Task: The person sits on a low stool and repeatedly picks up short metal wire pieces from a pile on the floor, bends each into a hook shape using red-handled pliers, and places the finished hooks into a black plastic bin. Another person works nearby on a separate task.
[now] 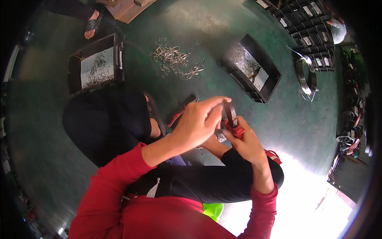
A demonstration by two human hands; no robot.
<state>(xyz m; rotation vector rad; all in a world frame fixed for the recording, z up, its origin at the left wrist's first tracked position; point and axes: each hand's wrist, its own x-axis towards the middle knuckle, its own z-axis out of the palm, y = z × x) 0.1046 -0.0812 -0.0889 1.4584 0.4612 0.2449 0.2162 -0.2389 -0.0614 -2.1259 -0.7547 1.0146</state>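
Observation:
My right hand (250,144) is closed around the red handles of a pair of pliers (230,113), their dark jaws pointing up and away from me. Beside the jaws, my left hand (199,121) has its thumb and fingers pinched together, the fingertips touching or very near the tip. Whatever small thing it may pinch is too small to make out. Farther off on the green floor lies a loose pile of bent metal wire hooks (171,56). A red-handled tool (177,116) lies partly hidden behind my left hand.
Black crates stand on both sides of the pile: one at left (118,65) with dark hooks on a pale lining, one at right (243,81) with shiny pieces. A wire coil (302,75) and stacked crates (306,24) are far right. A person's sandalled foot (92,24) shows beside a cardboard box (129,11).

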